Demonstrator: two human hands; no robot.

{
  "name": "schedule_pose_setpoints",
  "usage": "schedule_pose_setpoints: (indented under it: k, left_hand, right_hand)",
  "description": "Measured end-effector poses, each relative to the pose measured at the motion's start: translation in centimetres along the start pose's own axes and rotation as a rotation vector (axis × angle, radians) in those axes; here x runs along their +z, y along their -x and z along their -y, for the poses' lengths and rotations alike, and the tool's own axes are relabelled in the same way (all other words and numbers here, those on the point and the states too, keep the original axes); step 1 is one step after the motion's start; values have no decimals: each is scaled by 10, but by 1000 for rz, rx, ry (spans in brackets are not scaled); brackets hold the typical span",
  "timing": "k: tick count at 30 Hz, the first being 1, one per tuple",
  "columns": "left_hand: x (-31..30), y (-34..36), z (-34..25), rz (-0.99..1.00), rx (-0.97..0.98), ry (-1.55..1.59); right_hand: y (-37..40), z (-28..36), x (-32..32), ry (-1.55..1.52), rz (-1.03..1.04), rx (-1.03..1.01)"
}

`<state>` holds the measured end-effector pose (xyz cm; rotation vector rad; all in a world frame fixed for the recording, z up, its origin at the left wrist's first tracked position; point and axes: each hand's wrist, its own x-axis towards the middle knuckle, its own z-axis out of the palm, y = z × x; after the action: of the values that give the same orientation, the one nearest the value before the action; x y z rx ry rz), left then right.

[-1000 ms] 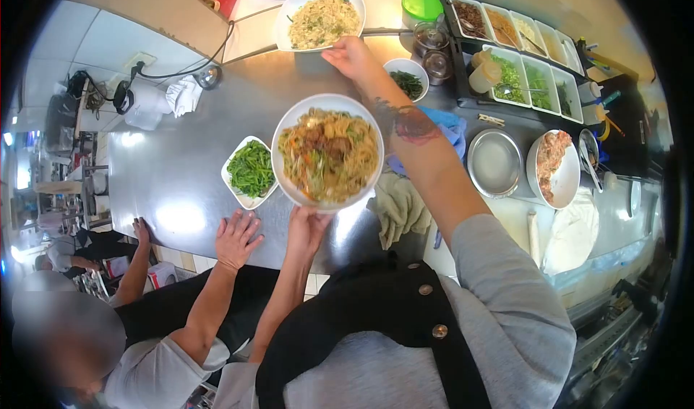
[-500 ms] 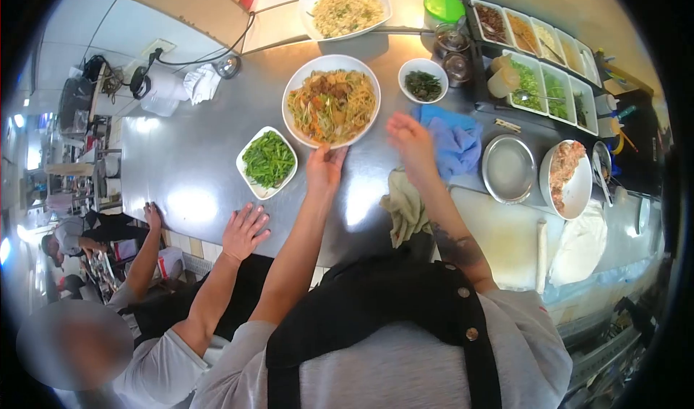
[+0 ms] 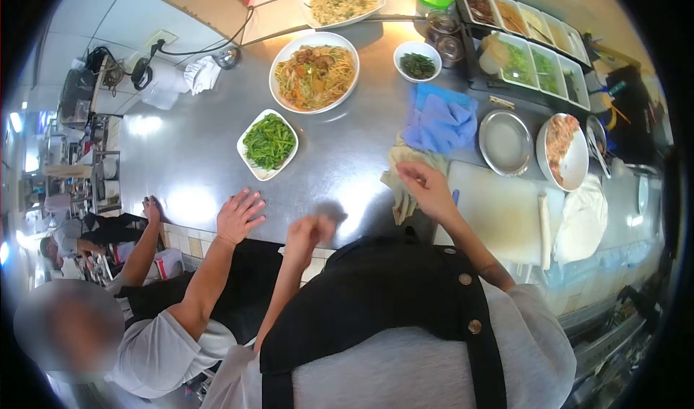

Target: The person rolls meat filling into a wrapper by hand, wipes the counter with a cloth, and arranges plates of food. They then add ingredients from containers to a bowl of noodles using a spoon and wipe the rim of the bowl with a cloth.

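Observation:
My left hand (image 3: 311,231) is over the table's front edge, fingers curled in and partly blurred, with nothing visible in it. My right hand (image 3: 428,192) is over the olive-green cloth (image 3: 400,193), overlapping its right part. Its fingers are loosely bent and no object shows in them. Just beyond that cloth lies a crumpled blue cloth (image 3: 441,125). A white bowl of noodles (image 3: 315,78) topped with meat and vegetables stands farther back, apart from both hands. To the left is a square white dish of green vegetables (image 3: 268,143).
A co-worker's hand (image 3: 241,217) rests on the steel table (image 3: 191,156) at left. Fried rice (image 3: 343,2) and a small bowl of dark greens (image 3: 418,65) stand behind. On the right are ingredient trays (image 3: 517,60), a metal bowl (image 3: 505,143), a meat bowl (image 3: 571,159) and a cutting board (image 3: 499,210).
My left hand has left the noodle bowl and drawn back toward me. The bowl now stands farther left. My right hand has come down and nearer to me, over the olive-green cloth.

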<state>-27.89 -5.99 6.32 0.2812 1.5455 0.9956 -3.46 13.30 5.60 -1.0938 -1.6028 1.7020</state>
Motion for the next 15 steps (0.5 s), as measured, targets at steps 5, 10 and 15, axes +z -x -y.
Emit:
schedule_pose_setpoints:
  k: [5,10,15]
  left_hand:
    - [-37,37,44,21,76,-509]
    - [-70,41,82,-20,411,-955]
    - [-93,-8,-27,-309,284,-259]
  right_hand:
    - [37,11,-9,308,-2,-49]
    - [38,26,7,480,-127,-350]
    - [53,40,18,472,-187,-362]
